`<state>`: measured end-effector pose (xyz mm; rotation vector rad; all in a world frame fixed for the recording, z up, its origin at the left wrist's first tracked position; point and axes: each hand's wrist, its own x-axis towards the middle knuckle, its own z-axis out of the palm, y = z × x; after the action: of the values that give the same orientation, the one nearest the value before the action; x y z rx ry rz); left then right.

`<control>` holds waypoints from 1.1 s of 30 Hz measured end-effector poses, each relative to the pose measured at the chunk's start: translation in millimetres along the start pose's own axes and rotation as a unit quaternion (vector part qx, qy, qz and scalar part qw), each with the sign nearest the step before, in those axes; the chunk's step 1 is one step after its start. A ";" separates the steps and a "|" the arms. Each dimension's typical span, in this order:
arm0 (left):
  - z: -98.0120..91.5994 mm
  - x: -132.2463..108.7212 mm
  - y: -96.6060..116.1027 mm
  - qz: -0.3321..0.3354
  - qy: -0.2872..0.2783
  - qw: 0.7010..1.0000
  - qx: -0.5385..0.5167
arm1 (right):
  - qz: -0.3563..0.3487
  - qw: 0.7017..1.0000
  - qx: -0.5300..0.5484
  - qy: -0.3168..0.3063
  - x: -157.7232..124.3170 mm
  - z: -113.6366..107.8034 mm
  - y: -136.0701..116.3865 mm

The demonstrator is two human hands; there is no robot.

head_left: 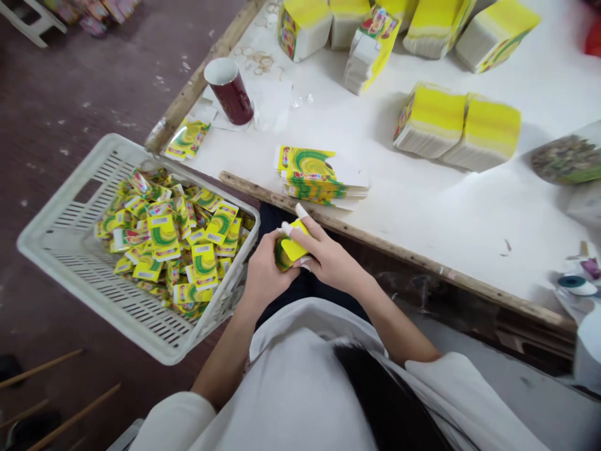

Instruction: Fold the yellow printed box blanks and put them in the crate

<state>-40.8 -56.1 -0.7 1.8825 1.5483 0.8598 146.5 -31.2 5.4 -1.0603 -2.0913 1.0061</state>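
Over my lap, close to the table's front edge, both hands are closed around a small yellow and green printed carton (293,245). My left hand (267,266) grips its left side. From the right, my right hand (326,254) holds it with the fingers over its yellow flap; white covers show on some fingertips. Just beyond my hands, a stack of flat printed cartons (312,172) lies on the table (347,125). Left of my lap, a white plastic basket (70,250) holds many filled yellow and green cartons (162,235).
A dark red mug (230,94) stands near the table's left edge, with rubber bands (256,59) behind it. A printed packet (188,139) lies at the corner. Bundles of yellow cards (457,122) stand farther back. A clear bag (570,153) lies at the right.
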 end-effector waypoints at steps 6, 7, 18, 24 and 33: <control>-21.2 6.6 -4.0 -0.003 -0.102 0.995 -0.016 | -0.042 0.995 -0.004 -0.090 -0.5 -24.4 3.6; -21.6 7.2 -4.2 0.002 -0.103 0.995 -0.015 | -0.046 0.995 0.003 -0.092 1.0 -27.1 2.7; -22.2 9.0 -13.5 0.011 -0.066 0.998 0.003 | -0.010 0.997 0.012 -0.071 12.1 -10.5 1.8; -22.2 9.4 -11.1 0.015 -0.095 0.995 -0.028 | -0.047 0.988 0.054 -0.138 7.4 -36.4 6.7; -15.5 -0.9 -20.8 -0.073 0.063 0.984 -0.148 | 0.001 0.996 0.088 0.031 8.4 5.8 -6.6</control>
<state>-65.9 -52.8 -6.5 1.5094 1.5152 1.0927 135.1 -28.8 9.0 -0.9918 -1.9128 1.1219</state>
